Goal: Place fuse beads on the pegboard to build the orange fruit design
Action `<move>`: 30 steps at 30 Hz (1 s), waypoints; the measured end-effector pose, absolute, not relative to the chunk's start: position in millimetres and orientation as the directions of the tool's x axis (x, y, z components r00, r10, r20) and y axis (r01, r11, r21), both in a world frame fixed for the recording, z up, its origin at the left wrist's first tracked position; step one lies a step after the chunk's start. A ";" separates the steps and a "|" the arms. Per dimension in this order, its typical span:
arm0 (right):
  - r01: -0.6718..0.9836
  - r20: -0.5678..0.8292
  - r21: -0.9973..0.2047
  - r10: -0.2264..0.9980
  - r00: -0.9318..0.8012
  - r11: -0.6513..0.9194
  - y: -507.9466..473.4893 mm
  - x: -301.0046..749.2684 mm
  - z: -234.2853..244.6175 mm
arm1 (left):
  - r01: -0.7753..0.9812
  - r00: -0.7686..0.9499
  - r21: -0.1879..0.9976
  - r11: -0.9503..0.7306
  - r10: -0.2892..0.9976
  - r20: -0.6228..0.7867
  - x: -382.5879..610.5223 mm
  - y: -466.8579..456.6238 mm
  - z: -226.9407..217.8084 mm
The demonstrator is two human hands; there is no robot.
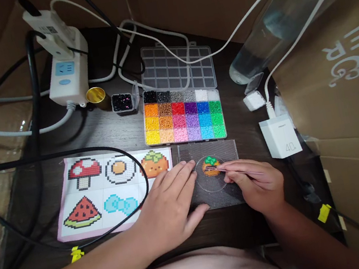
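Note:
My left hand (pixel 169 206) lies flat with fingers stretched out, resting on the left edge of a clear pegboard (pixel 225 149) and the corner of a pattern sheet (pixel 106 191). My right hand (pixel 257 183) is closed in a pinch on thin tweezers (pixel 232 170). Their tip touches a small orange and green bead figure (pixel 211 166) on the pegboard. Just behind the pegboard stands an open bead box (pixel 182 115) with several coloured compartments.
A power strip (pixel 67 75) with cables sits at the back left, and a black cable (pixel 31 160) loops over the pattern sheet. A white charger (pixel 280 137) and a clear bottle (pixel 271 25) stand right. A small tub of black beads (pixel 121 103) sits by a gold cap (pixel 95 95). Cardboard walls surround the table.

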State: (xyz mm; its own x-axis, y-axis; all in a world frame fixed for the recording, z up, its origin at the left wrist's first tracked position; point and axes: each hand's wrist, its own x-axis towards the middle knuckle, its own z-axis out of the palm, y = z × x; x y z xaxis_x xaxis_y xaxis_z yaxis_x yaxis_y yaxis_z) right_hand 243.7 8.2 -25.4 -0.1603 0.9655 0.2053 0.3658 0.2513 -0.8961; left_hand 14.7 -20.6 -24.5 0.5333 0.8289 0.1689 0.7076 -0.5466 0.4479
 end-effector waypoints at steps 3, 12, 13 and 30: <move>0.368 0.203 -0.897 0.967 -0.152 0.246 8.2 243.1 -25.1 | 0.705 0.536 0.451 -0.548 0.827 0.167 14.7 -21.0 -24.4; 0.360 0.182 -0.905 0.972 -0.149 0.224 9.0 242.7 -23.5 | 0.697 0.533 0.460 -0.550 0.826 0.181 14.9 -19.1 -25.2; 0.360 0.181 -0.906 0.972 -0.151 0.225 8.9 242.8 -23.3 | 0.697 0.536 0.456 -0.553 0.825 0.181 14.9 -19.1 -25.1; 0.363 0.177 -0.906 0.974 -0.141 0.217 8.7 242.8 -24.2 | 0.720 0.540 0.442 -0.535 0.832 0.128 14.8 -20.1 -23.9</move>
State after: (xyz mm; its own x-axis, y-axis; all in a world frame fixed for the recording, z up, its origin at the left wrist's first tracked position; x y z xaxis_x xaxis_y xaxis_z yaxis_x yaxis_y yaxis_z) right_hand 242.8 8.7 -24.2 -0.1411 0.9741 0.1768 0.3626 0.2170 -0.9063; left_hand 14.8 -20.1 -23.9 0.5397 0.8320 0.1280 0.7199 -0.5350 0.4422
